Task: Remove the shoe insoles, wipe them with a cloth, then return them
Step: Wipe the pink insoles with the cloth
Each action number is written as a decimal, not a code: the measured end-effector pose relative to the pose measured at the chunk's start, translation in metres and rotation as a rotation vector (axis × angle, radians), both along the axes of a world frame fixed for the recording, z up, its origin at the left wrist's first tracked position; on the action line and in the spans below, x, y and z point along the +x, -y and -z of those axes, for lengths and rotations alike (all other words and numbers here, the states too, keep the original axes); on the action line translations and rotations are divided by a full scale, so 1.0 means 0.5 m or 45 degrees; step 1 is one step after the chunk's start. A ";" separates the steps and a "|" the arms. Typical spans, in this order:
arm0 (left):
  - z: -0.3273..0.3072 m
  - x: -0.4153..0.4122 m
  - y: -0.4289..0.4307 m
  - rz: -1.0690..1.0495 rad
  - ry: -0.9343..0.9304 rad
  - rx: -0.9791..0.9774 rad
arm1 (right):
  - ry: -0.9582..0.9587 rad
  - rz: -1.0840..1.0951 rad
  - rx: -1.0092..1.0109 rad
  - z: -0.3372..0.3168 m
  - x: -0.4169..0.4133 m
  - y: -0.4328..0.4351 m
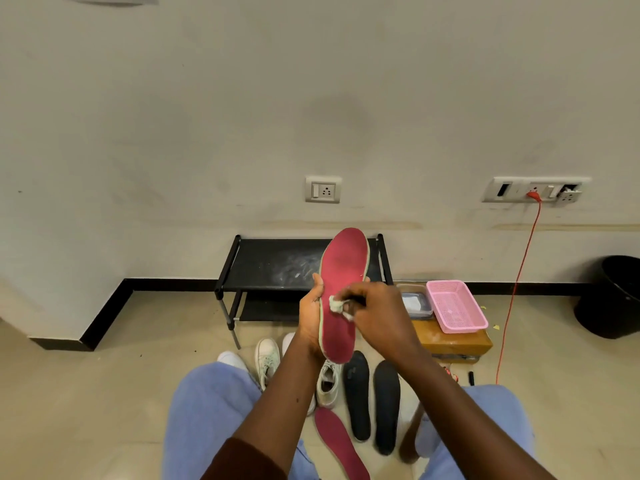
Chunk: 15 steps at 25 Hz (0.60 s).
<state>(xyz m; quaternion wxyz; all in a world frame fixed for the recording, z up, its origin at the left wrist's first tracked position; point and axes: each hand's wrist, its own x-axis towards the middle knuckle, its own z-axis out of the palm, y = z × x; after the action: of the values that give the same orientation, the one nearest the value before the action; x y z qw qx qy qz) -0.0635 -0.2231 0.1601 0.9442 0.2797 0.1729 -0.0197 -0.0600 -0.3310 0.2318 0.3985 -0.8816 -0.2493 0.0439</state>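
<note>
While the left hand (310, 315) is clamped on the red insole (341, 292), held upright in front of the black shoe rack (273, 265), the right hand (375, 315) pinches a small cloth (336, 304) against its middle (long heel-to-toe strokes would probably clean best).

Both hands raised, forearms converging.
Left hand (311, 313) cups the red insole's (343, 271) left edge, thumb up; right hand (377, 317) curled over its face, fingers pinching a small cloth (336, 304).
</note>
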 end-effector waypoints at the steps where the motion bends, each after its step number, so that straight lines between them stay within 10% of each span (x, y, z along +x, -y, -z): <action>1: -0.004 -0.009 0.009 -0.005 -0.014 0.041 | 0.052 0.073 -0.010 -0.005 0.004 -0.008; 15: 0.010 -0.058 0.027 -0.166 -0.088 0.062 | -0.088 -0.216 -0.155 0.029 -0.023 0.028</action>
<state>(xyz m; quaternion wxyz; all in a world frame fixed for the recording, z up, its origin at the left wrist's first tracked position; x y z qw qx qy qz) -0.0925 -0.2369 0.1553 0.9298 0.2899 0.2237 0.0363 -0.0716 -0.3449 0.2173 0.3475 -0.8778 -0.3059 0.1229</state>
